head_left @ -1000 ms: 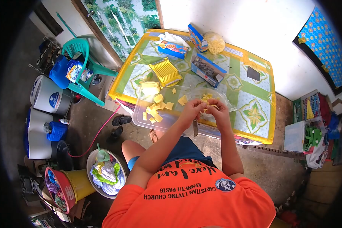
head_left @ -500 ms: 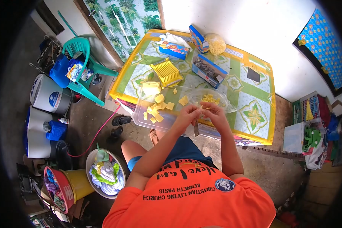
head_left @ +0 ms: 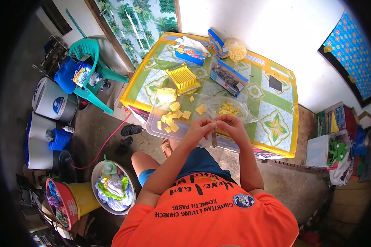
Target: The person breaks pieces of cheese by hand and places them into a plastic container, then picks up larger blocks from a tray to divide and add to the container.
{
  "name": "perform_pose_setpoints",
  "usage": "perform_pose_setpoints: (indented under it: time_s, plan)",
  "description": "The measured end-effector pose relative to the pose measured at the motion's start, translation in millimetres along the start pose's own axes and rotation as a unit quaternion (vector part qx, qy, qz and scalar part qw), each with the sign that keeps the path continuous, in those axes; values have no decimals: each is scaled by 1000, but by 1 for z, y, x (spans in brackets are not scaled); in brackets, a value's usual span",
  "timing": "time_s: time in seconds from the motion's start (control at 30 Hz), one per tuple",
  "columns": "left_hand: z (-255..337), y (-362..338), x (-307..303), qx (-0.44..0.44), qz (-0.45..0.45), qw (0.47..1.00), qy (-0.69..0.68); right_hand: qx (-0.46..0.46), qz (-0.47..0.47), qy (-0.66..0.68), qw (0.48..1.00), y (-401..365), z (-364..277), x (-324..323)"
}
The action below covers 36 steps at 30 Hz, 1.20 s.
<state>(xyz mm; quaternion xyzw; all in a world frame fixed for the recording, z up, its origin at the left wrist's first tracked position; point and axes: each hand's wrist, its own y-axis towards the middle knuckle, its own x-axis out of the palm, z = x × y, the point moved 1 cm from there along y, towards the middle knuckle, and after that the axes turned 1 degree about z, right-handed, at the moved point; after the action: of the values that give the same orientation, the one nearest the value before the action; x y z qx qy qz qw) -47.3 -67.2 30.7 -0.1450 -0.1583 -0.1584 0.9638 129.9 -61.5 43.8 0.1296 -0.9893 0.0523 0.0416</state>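
My left hand [head_left: 200, 129] and my right hand [head_left: 232, 126] meet over the near edge of the table, fingertips pinched together. From between them a narrow knife [head_left: 214, 139] points down toward my body, its upper end hidden at my right fingers. What my left fingers pinch is covered and I cannot tell what it is. Just beyond the hands lies a clear plastic bag [head_left: 246, 112] with small yellow pieces [head_left: 228, 109] on it. To the left, a clear plastic tray [head_left: 154, 125] bears several yellow cheese-like chunks [head_left: 175, 106] and a larger pale yellow block [head_left: 166, 95].
Farther back on the patterned tablecloth [head_left: 276, 130] are a yellow slotted rack [head_left: 183, 79], an open blue box [head_left: 228, 77], another blue box [head_left: 191, 54] and a bag of pale yellow pieces [head_left: 235, 50]. A green chair [head_left: 86, 49] and a laundry basin [head_left: 95, 181] stand left.
Both hands have shifted slightly nearer to my body, staying together. The knife now shows more plainly between them. The view has tilted a little; the things on the table keep their places.
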Motion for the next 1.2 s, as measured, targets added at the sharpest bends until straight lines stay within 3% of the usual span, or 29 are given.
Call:
perform_pose_setpoints:
  time_s: [0.6, 0.9, 1.07, 1.2]
  plan:
    - [8, -12, -8, -23, -5, 999, -38, -12, -21, 59, 998, -2, -4, 10]
    - [4, -10, -13, -6, 31, 999, -38, 4, 48, 73, 996, 3, 3, 11]
    - [-7, -3, -24, 0, 89, 995, 42, -35, 139, 80, 986, 9, 9, -5]
    - [-9, -2, -31, 2, 72, 997, 30, -48, 190, 73, 978, 10, 12, -23]
